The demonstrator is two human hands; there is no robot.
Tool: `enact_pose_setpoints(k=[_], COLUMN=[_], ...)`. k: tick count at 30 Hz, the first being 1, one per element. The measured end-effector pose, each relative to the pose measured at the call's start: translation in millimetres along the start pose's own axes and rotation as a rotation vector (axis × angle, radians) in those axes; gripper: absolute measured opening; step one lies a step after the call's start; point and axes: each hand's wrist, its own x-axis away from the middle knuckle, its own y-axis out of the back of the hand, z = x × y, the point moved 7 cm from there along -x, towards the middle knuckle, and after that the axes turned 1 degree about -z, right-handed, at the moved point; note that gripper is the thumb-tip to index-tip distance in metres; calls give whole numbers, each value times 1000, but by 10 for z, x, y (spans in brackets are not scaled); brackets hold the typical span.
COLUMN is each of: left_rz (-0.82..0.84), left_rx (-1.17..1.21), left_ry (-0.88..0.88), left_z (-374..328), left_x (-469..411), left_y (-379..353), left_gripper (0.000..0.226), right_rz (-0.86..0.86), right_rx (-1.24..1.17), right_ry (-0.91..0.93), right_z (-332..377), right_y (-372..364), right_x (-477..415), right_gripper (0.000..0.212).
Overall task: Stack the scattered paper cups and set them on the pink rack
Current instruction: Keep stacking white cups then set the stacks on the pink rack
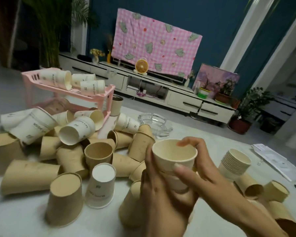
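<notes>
Both hands hold a short stack of white paper cups (173,157), mouth up, above the table. My left hand (162,192) wraps its lower part from the left. My right hand (200,168) grips the rim and side, fingertips over the far edge. A heap of brown and white cups (72,151) lies scattered at the left and centre, some upright, some upside down, most on their sides. A second white cup stack (234,164) stands upright at the right. The pink rack (99,97) stands at the back left with stacks of white cups (92,87) lying on its top shelf.
A glass ashtray (154,123) sits behind the heap. A metal can (116,106) stands beside the rack. More brown cups (256,189) lie at the right, papers (278,161) at the right edge. A TV cabinet and potted plants are beyond the table.
</notes>
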Motion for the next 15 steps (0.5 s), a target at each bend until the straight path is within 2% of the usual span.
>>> enact_pose_setpoints(k=[1, 3, 4, 6, 8, 10, 13, 15], left_rz=[16, 88, 73, 12, -43, -108, -243, -294], left_rx=[59, 56, 31, 5, 18, 2, 37, 20], left_ry=[11, 9, -9, -3, 36, 44, 5, -19], left_z=[12, 17, 49, 132, 208, 268, 332, 410], left_x=[-39, -134, -181, -287, -354, -418, -487, -560], left_y=[96, 217, 331, 597, 806, 1007, 1237, 1298], left_gripper=[99, 110, 105, 86, 76, 75, 76, 71], right_rz=[16, 15, 5, -59, -122, -110, 23, 103], right_rx=[39, 196, 217, 116, 128, 266, 733, 865], right_ry=[-10, 28, 32, -6, 30, 38, -36, -120], right_z=[17, 23, 8, 61, 176, 193, -140, -403], right_y=[-65, -159, -209, -285, -315, -423, -675, -816], right_x=[18, -114, -212, -506, -848, -1297, -2036, -2421], right_gripper=[38, 46, 45, 26, 21, 34, 70, 88])
